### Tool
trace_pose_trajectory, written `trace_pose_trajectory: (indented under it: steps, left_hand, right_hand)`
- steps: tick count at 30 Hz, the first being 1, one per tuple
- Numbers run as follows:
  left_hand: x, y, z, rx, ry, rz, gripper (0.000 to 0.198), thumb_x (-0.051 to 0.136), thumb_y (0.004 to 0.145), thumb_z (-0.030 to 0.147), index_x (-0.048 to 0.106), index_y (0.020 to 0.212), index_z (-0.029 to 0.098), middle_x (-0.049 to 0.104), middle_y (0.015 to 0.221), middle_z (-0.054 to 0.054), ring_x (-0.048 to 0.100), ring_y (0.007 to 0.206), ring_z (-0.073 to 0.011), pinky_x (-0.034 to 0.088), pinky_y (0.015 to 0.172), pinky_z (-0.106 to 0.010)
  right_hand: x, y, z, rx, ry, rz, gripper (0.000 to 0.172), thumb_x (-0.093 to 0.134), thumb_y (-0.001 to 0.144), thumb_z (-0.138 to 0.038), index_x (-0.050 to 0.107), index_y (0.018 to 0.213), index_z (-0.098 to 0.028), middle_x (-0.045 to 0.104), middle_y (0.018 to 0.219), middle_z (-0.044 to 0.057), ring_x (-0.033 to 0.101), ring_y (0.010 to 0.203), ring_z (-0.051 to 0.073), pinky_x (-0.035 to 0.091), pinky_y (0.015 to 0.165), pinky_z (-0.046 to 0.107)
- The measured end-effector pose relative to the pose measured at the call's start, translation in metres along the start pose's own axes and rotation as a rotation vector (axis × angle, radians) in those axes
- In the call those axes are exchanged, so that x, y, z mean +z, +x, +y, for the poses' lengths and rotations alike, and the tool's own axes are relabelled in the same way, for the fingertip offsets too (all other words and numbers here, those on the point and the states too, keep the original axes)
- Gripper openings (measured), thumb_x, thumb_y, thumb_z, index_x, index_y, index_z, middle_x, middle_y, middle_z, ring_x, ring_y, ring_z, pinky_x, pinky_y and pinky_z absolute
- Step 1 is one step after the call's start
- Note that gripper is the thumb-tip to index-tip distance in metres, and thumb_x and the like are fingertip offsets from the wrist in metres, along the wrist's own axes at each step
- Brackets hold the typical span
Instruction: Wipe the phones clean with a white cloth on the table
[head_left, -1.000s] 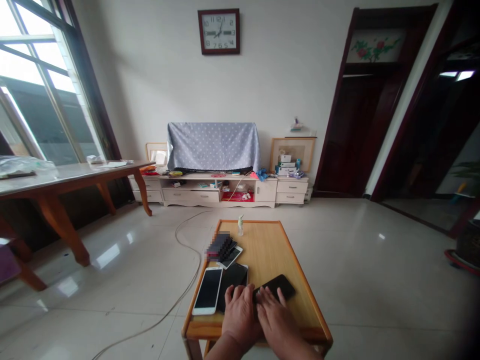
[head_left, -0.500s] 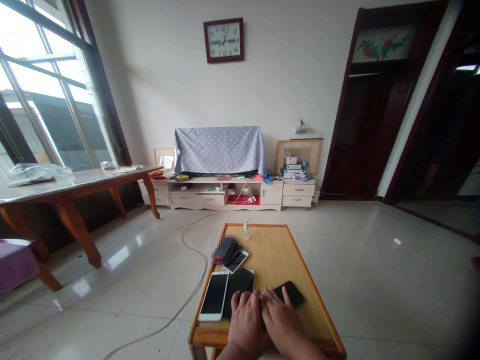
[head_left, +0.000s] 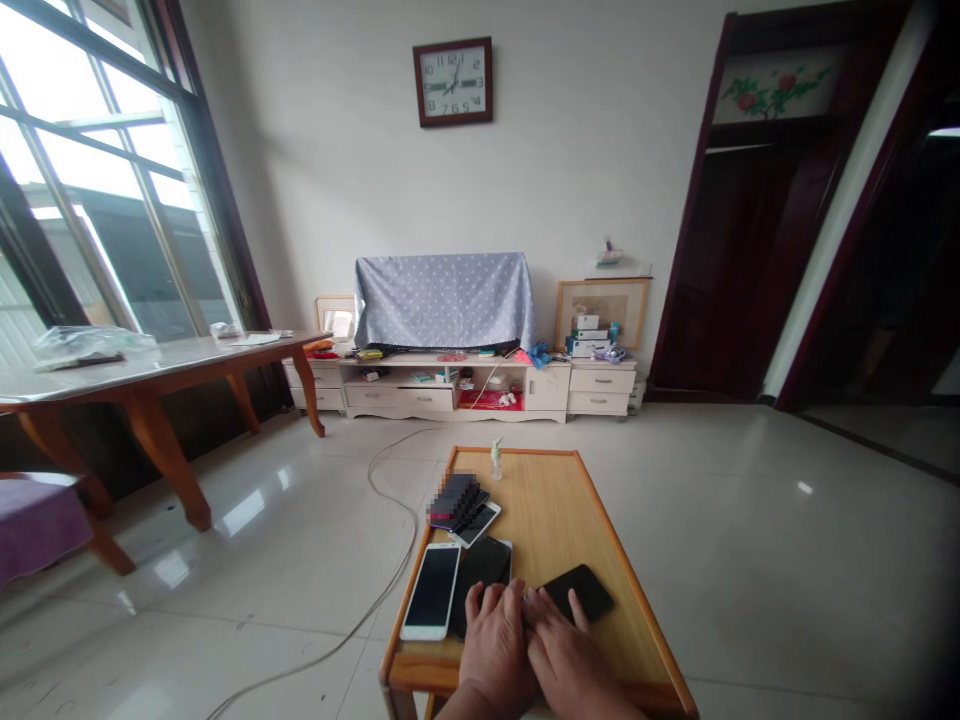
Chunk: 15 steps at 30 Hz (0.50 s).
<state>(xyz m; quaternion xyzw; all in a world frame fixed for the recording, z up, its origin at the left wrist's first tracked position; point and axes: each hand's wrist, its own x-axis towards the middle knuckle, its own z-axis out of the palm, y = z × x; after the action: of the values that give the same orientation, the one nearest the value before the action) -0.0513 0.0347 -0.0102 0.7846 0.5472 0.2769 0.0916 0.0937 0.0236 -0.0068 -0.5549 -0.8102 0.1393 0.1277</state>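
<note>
A black phone (head_left: 589, 593) lies on the desk (head_left: 547, 500), its near end under the right hand (head_left: 566, 645). That hand is palm down, most fingers together, the little finger apart. The left hand (head_left: 495, 640) bends its fingers just beside it, near a dark phone (head_left: 480, 570); whether either grips anything cannot be told. Beyond, a wall clock (head_left: 453, 82) reads 10, 11, 12 among its numerals.

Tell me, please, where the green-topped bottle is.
In the head view, the green-topped bottle stands at the far end of the wooden table, left of centre, beyond the angled white smartphone.
</note>
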Motion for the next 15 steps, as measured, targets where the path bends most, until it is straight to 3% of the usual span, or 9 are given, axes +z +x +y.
trace_pose_trajectory:
  steps: [4, 7, 9, 13, 15]
  left_hand:
    - [0.001, -0.002, -0.001, -0.014, 0.013, 0.022, 0.064, 0.065, 0.065, 0.046, 0.055, 0.125, 0.023, 0.067, 0.115, -0.008, 0.052, 0.117, -0.0297, 0.012, 0.117, -0.051]
    - [0.001, -0.003, -0.002, -0.015, 0.031, 0.008, 0.067, 0.067, 0.061, 0.046, 0.056, 0.123, 0.024, 0.066, 0.114, -0.007, 0.052, 0.117, -0.03, 0.013, 0.117, -0.051]
    - [0.001, -0.002, -0.003, -0.028, 0.04, 0.002, 0.065, 0.065, 0.063, 0.048, 0.055, 0.123, 0.025, 0.067, 0.112, -0.006, 0.052, 0.116, -0.0287, 0.013, 0.117, -0.051]
    - [-0.001, -0.001, -0.005, -0.024, 0.006, -0.046, 0.05, 0.055, 0.077, 0.042, 0.053, 0.125, 0.026, 0.068, 0.108, -0.005, 0.054, 0.113, -0.0247, 0.015, 0.116, -0.049]
    - [-0.003, -0.001, -0.004, -0.033, -0.02, -0.036, 0.046, 0.054, 0.078, 0.041, 0.055, 0.121, 0.026, 0.068, 0.106, -0.005, 0.054, 0.112, -0.025, 0.015, 0.116, -0.05]
  right_hand:
    - [-0.011, -0.001, 0.039, 0.214, -0.132, 0.079, 0.05, 0.023, 0.099, -0.033, 0.053, 0.139, -0.026, 0.044, 0.15, 0.007, 0.032, 0.144, 0.027, 0.007, 0.117, 0.063]
    - [-0.01, 0.0, 0.054, 0.269, -0.21, 0.119, 0.049, 0.026, 0.099, -0.035, 0.055, 0.137, -0.026, 0.041, 0.152, 0.008, 0.03, 0.144, 0.03, 0.007, 0.116, 0.066]
    - [-0.002, -0.001, 0.043, 0.244, -0.18, 0.099, 0.051, 0.025, 0.099, -0.042, 0.052, 0.14, -0.025, 0.041, 0.151, 0.008, 0.032, 0.143, 0.029, 0.012, 0.117, 0.063]
    - [0.015, -0.006, 0.006, 0.024, -0.053, -0.04, 0.054, 0.021, 0.1, -0.049, 0.045, 0.145, -0.031, 0.04, 0.151, 0.005, 0.035, 0.141, 0.027, 0.016, 0.119, 0.058]
    - [0.014, -0.009, 0.004, 0.008, -0.035, -0.059, 0.054, 0.018, 0.1, -0.048, 0.044, 0.145, -0.032, 0.04, 0.151, 0.004, 0.035, 0.141, 0.026, 0.015, 0.119, 0.059]
